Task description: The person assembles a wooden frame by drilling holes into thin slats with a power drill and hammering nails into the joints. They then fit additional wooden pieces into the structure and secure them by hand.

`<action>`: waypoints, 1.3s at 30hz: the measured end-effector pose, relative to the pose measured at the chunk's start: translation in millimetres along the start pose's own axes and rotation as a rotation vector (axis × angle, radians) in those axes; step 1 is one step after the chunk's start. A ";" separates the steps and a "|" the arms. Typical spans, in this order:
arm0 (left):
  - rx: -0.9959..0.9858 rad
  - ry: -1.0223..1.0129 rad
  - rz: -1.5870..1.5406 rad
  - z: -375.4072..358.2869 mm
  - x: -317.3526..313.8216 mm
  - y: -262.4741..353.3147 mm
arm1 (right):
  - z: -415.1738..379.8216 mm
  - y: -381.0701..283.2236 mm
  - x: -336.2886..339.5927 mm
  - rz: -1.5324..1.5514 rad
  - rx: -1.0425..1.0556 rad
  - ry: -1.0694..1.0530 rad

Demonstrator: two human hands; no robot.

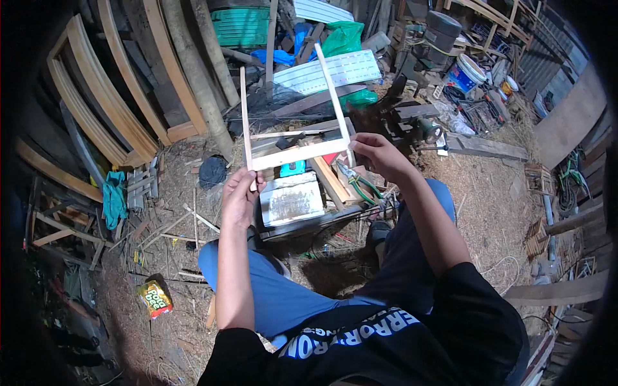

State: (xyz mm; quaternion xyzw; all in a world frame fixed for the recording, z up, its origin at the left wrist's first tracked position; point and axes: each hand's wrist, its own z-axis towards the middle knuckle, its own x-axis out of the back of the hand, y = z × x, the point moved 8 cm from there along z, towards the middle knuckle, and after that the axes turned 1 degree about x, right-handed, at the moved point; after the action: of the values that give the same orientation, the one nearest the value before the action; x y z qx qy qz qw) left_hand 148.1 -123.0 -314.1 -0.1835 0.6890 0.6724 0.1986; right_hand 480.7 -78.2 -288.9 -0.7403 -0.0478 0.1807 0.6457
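Note:
Both of my hands hold up a light wooden frame (pixel 299 155), made of two long strips joined by a crosspiece near me. My left hand (pixel 239 196) pinches its lower left corner. The fingers of my right hand (pixel 380 156) are closed on the right strip, by the crosspiece's right end. Beneath the frame is a low work table with a white, stained board (pixel 291 199), a teal tool (pixel 293 168) and green-handled pliers (pixel 364 190). The far ends of the two strips point away from me, over the scrap pile.
Curved wooden frames (pixel 96 90) lean at the left. A yellow snack bag (pixel 155 298) lies on the littered floor. Beyond the table are corrugated white sheets (pixel 328 73) and a green crate (pixel 240 27). A paint bucket (pixel 465 74) and loose tools are at the right.

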 end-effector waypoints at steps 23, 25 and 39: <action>0.041 0.106 0.041 -20.3 22.1 8.9 | -6.1 3.8 -16.3 -0.121 -0.050 -0.062; 0.038 0.088 0.107 -21.0 21.8 7.5 | -7.0 0.6 -20.2 -0.170 -0.038 -0.065; -0.041 0.177 0.405 -5.0 28.2 -20.7 | -36.9 -35.4 -58.3 -0.372 0.573 0.064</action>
State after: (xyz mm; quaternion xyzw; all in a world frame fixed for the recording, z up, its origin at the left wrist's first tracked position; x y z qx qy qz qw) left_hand 134.7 -128.1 -346.3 -0.1035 0.7127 0.6937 -0.0053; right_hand 444.3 -124.8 -238.7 -0.5126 -0.1091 0.0427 0.8506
